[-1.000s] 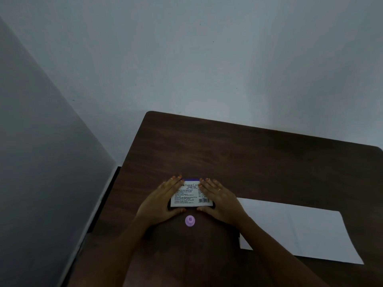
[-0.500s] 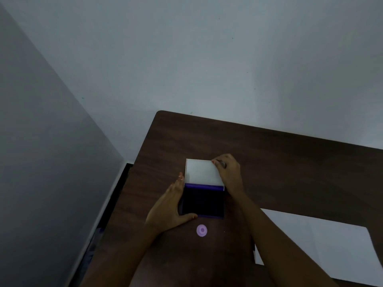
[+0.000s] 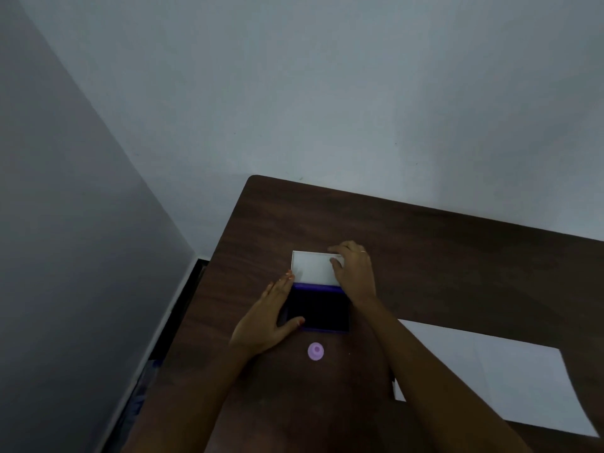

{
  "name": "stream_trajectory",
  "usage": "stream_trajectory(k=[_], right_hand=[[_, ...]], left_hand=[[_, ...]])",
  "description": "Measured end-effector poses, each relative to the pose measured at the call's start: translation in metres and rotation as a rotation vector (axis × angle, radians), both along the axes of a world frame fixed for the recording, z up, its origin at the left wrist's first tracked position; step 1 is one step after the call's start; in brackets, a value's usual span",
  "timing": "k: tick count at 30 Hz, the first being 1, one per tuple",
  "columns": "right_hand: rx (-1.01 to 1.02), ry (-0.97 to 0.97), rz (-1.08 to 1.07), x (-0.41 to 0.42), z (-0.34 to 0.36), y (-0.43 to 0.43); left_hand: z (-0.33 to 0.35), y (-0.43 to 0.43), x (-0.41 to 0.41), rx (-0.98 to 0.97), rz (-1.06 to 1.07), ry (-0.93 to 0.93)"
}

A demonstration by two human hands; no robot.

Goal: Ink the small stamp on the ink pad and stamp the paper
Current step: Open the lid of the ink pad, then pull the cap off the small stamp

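The ink pad (image 3: 318,310) lies open on the dark wooden table (image 3: 457,256), its dark purple pad facing up and its white lid (image 3: 312,268) folded back on the far side. My left hand (image 3: 266,317) grips the left edge of the pad's base. My right hand (image 3: 353,273) holds the lid's right corner. The small pink round stamp (image 3: 316,351) stands on the table just in front of the pad, untouched. A white sheet of paper (image 3: 490,377) lies to the right, partly covered by my right forearm.
The table stands in a corner, with a pale wall behind it and a grey wall to the left. A dark gap runs along the table's left edge.
The ink pad was shut a second ago with both hands on it. My right hand has swung the lid open and back, and my left hand has stayed on the base.
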State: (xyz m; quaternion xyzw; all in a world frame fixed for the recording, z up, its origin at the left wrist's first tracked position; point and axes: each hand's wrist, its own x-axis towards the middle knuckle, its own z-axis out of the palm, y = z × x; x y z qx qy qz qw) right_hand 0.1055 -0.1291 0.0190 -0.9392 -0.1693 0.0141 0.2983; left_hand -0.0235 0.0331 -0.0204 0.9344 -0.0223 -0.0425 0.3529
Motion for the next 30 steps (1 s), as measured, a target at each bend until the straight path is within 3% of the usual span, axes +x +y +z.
stream_trajectory(k=[4, 12, 16, 18, 22, 25, 30], right_hand=[[0.053, 0.078, 0.055, -0.036, 0.001, -0.009], [0.040, 0.234, 0.231, -0.115, -0.006, -0.021], [-0.039, 0.186, 0.277, -0.135, -0.014, -0.025], [-0.010, 0.261, 0.236, -0.141, -0.017, -0.026], [0.223, 0.448, 0.058, -0.144, -0.012, -0.025], [0.522, 0.618, -0.135, -0.149, -0.001, -0.027], [1.113, 1.194, -0.338, -0.152, 0.013, -0.036]], left_hand=[[0.014, -0.008, -0.006, -0.218, 0.220, 0.016], [0.029, -0.033, -0.036, -0.175, 0.401, -0.095], [0.031, -0.043, -0.052, -0.167, 0.415, -0.040], [0.030, -0.048, -0.061, -0.199, 0.420, -0.005], [0.034, -0.055, -0.077, -0.319, 0.436, 0.014], [0.040, -0.063, -0.083, -0.423, 0.438, 0.040], [0.055, -0.073, -0.083, -0.549, 0.397, -0.074]])
